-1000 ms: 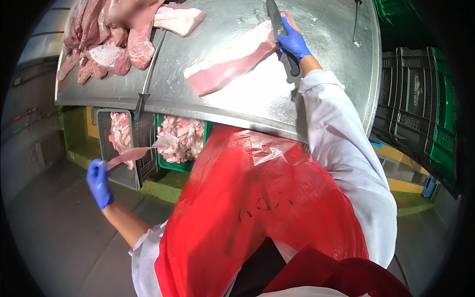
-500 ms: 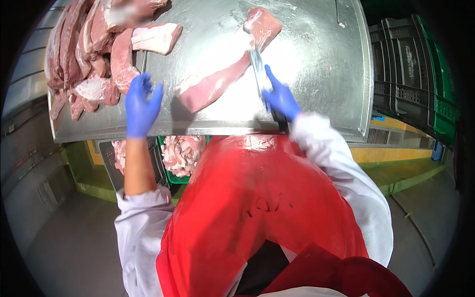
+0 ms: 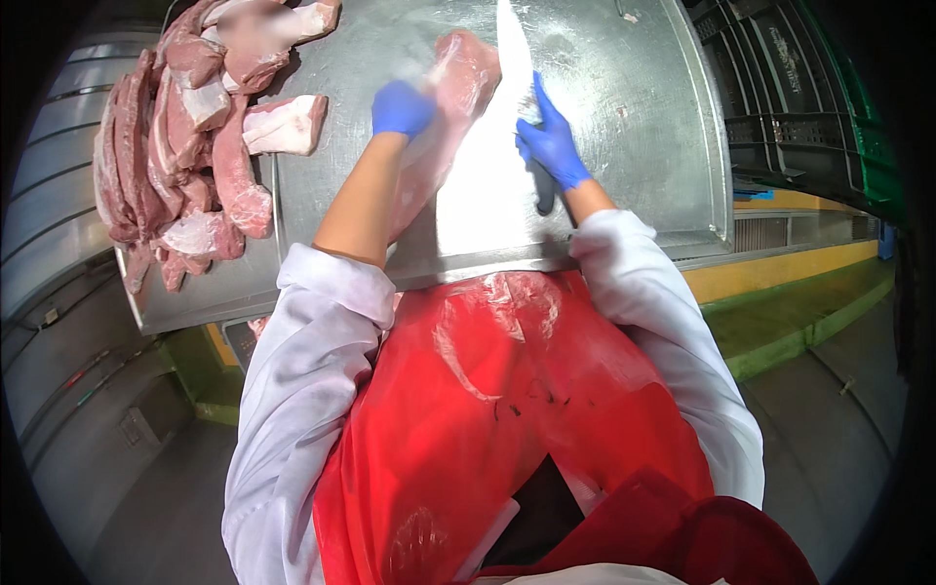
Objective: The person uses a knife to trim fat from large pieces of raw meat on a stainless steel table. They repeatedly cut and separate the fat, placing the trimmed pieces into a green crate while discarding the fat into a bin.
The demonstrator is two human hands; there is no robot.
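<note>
Desk of grey metal (image 3: 624, 175) spans my view's top, a heap of raw pink meat (image 3: 166, 146) at its left. Mid-desk I see one long pink meat slab (image 3: 437, 146), slanting. Beside it, a long-bladed black-handled knife (image 3: 514, 58) is gripped in the right blue-gloved hand (image 3: 553, 144). The left blue-gloved hand (image 3: 403, 109), blurred, is at the slab's left edge; I cannot tell if it grips.

- Glare burns out the middle of the steel table (image 3: 634, 146) and whitens the knife blade (image 3: 514, 54).
- Blur softens the left hand (image 3: 401, 109) and adjacent meat slab (image 3: 460, 83).
- Hazy patch veils the meat pile's (image 3: 166, 171) top.
- Floor (image 3: 819, 429) dimly lit.
- Fisheye rim black; straight edges bowed.
</note>
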